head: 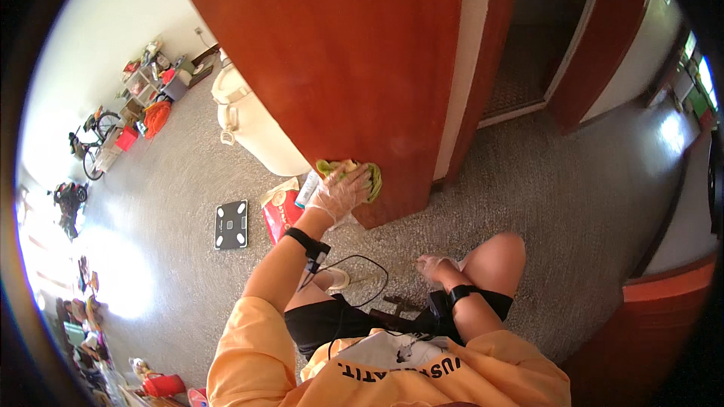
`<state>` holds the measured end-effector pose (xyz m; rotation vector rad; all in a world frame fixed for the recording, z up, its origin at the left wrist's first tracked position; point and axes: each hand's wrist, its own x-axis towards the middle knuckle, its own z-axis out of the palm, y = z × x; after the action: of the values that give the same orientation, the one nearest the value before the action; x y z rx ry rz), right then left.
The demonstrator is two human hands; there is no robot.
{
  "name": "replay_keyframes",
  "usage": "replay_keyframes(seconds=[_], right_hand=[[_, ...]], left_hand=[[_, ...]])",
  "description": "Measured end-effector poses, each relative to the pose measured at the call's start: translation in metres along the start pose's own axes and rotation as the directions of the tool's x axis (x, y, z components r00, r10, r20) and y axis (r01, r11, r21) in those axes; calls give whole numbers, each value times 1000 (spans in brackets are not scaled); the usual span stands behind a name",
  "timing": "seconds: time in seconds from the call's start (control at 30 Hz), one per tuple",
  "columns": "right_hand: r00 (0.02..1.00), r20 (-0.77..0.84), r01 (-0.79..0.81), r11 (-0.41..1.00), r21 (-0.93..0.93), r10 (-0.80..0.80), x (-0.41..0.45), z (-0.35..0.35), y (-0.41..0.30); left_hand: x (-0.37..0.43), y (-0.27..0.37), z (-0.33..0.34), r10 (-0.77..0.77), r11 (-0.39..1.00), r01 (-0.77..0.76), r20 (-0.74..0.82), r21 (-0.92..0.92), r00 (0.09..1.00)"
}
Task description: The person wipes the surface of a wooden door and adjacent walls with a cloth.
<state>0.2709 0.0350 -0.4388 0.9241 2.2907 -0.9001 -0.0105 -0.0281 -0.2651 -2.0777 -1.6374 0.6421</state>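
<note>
My left hand [342,189], in a clear plastic glove, presses a green cloth [373,181] against the lower part of a reddish-brown wooden door [362,85], close to its bottom end. The cloth shows on both sides of the fingers. My right hand [434,267], also in a clear glove, hangs low beside my bent knee, over the speckled floor [390,243]. Its fingers are small and partly blurred, and nothing is seen in them. Black straps go round both forearms, and a thin black cable loops from the left one.
A large cream plastic container [254,124] stands behind the door's left edge. A red packet [280,212] and a black bathroom scale [231,224] lie left of my left hand. A doorway [520,62] opens at the right. Bicycle, shelf and boxes line the far left.
</note>
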Motion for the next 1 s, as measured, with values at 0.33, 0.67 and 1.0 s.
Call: replay_keyframes(seconds=[0.33, 0.67, 1.0], right_hand=[[987, 129, -106, 992, 72, 96, -4, 2, 21], [997, -10, -75, 996, 38, 75, -3, -1, 11], [1000, -29, -3, 992, 123, 7, 3, 1, 14]], left_hand=[[14, -151, -208, -418, 879, 410, -808, -244, 416], [69, -91, -157, -274, 962, 218, -622, -167, 733], [89, 41, 21, -24, 908, -22, -107, -418, 994]])
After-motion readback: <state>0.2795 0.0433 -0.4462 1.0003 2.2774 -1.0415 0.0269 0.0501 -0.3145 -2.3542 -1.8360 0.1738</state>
